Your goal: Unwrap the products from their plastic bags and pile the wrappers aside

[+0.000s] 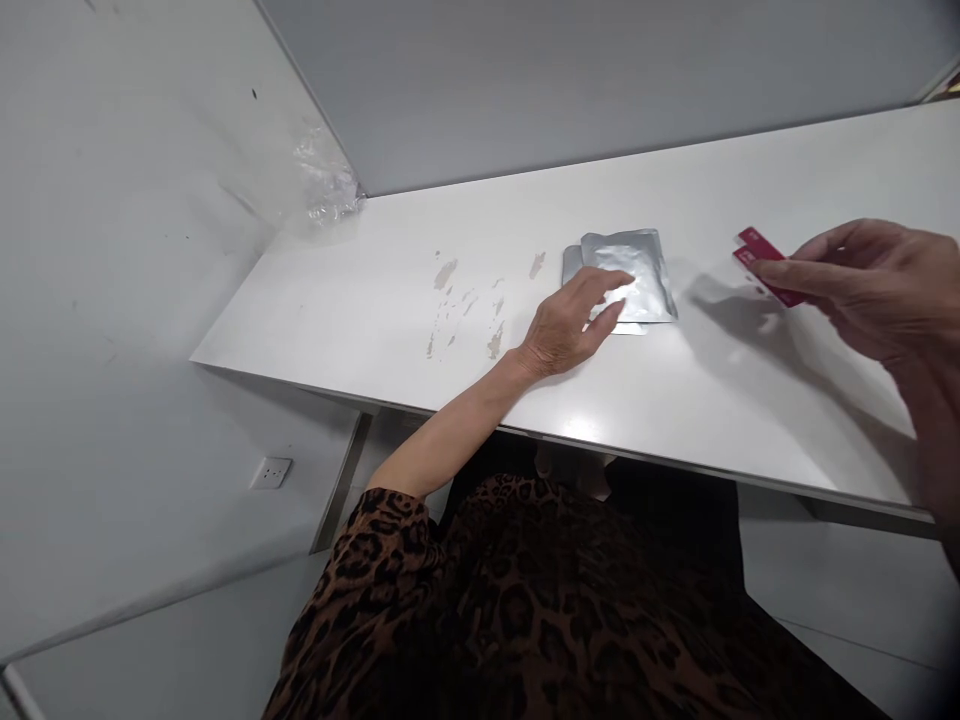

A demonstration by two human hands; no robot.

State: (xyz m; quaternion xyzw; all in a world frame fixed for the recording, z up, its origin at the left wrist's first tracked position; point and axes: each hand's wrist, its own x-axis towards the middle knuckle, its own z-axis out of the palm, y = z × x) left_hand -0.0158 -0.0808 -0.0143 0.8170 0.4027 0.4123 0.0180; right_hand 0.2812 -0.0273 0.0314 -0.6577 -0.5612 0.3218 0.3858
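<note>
My left hand (574,320) is over the left part of a small stack of silver foil pouches (641,265) on the white table. Its thumb and index finger are apart, with nothing between them. Whether the fingertips touch the top pouch I cannot tell. To the right, my right hand (877,280) is raised above the table and pinches red cards (776,265) between thumb and fingers. At least two of these flat strips overlap, slightly fanned, with small white print on them. Part of the lower pouch is hidden by the upper one and by my left hand.
The long white table (360,310) has worn, peeled patches (469,295) left of the pouches. Crumpled clear plastic (326,185) lies in the back left corner. A grey panel (600,80) borders the back. A wall socket (271,472) sits below the table at the left.
</note>
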